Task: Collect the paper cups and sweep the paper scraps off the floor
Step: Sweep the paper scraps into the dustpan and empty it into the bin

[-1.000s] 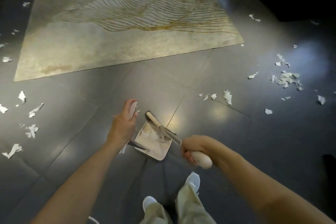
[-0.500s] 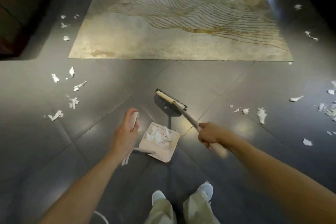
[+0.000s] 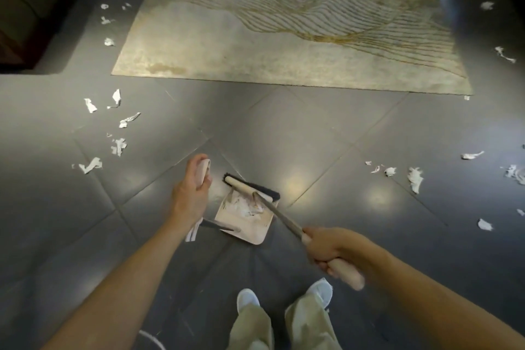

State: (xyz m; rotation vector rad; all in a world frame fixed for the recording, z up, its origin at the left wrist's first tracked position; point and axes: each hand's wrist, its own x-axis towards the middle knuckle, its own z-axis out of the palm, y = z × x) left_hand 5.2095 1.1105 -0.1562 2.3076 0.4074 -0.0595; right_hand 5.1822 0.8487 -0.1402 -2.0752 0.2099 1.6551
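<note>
My left hand is gripping the dustpan handle; my right hand is clenching the broom, its head lying at the pan's far edge.

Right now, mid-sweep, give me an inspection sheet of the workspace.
Surface: dark tiled floor, glossy.
Job's things: broom head at the dustpan mouth; paper scraps in the pan; paper cups not seen.
Clutter: loose scraps lie left and right of the pan.
Grips: left hand holds the dustpan handle; right hand holds the broom handle.
Cables: white curved strand at bottom edge, unclear.
Surroundings: rug ahead; dark furniture far left.
</note>
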